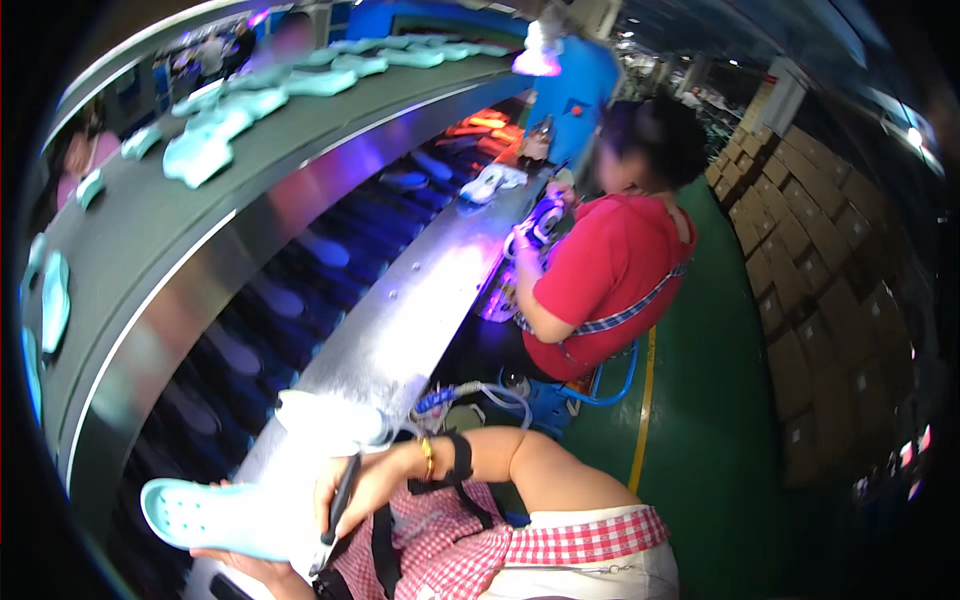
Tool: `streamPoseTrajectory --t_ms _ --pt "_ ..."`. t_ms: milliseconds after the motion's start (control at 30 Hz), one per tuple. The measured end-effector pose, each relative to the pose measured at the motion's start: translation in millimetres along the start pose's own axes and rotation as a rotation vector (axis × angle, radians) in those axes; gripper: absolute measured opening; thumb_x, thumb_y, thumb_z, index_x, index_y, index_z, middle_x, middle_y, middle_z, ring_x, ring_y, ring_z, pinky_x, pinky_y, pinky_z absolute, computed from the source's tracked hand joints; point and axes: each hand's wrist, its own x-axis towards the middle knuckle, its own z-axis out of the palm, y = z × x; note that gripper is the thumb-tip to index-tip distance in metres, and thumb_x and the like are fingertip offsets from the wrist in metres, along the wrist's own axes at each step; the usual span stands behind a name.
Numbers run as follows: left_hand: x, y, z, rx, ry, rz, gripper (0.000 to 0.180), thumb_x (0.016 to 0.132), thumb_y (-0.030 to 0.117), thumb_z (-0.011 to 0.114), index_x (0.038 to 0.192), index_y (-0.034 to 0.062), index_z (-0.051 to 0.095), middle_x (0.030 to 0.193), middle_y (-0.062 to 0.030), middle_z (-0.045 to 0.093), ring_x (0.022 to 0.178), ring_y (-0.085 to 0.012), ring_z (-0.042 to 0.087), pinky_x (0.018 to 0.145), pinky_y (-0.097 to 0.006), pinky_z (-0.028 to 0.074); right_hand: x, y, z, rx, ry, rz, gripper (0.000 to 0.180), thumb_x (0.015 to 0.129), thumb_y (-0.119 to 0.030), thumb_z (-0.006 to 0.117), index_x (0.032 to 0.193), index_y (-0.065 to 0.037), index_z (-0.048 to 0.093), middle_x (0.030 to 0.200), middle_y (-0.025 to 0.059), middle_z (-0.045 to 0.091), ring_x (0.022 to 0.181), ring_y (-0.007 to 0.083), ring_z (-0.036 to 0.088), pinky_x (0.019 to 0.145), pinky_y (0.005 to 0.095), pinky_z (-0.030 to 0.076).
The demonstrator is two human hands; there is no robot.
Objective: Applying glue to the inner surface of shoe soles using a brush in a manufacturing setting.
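Two hands at the near end of the metal worktop (400, 330): my left hand (255, 568) cups a light blue clog (205, 515) from beneath, its long axis running left to right, while my right hand (350, 490) pinches a dark tool (340, 500) just beside its right end.

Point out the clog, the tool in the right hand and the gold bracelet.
clog (205, 515), head view, on its perforated toe.
tool (341, 495), head view, mid-shaft, in the right hand (350, 490).
bracelet (428, 458), head view, on the band at the wrist.
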Motion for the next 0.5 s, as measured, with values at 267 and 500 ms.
streamPoseTrajectory --t_ms 267,500 --pt "-11 8 -11 -0.191 0.116 0.012 0.099 0.067 0.076 0.033 0.131 0.0017 0.024 0.129 -0.0155 0.037 0.118 -0.0302 0.035 0.1 -0.045 0.025 4 7 1 -0.024 0.078 0.004 0.019 0.067 -0.004 0.067 0.085 -0.002 0.065 0.076 0.0054 0.062 0.068 0.0123 0.057 0.062 0.0243 0.045" --pt "-10 19 24 0.003 0.539 0.089 0.077 0.08 0.062 0.03 0.124 -0.0002 0.034 0.119 -0.016 0.047 0.108 -0.0303 0.046 0.093 -0.044 0.036 14 30 15 0.738 0.295 0.18 0.018 0.076 0.001 0.057 0.094 0.005 0.055 0.093 0.0177 0.059 0.093 0.0219 0.057 0.083 0.0314 0.045"
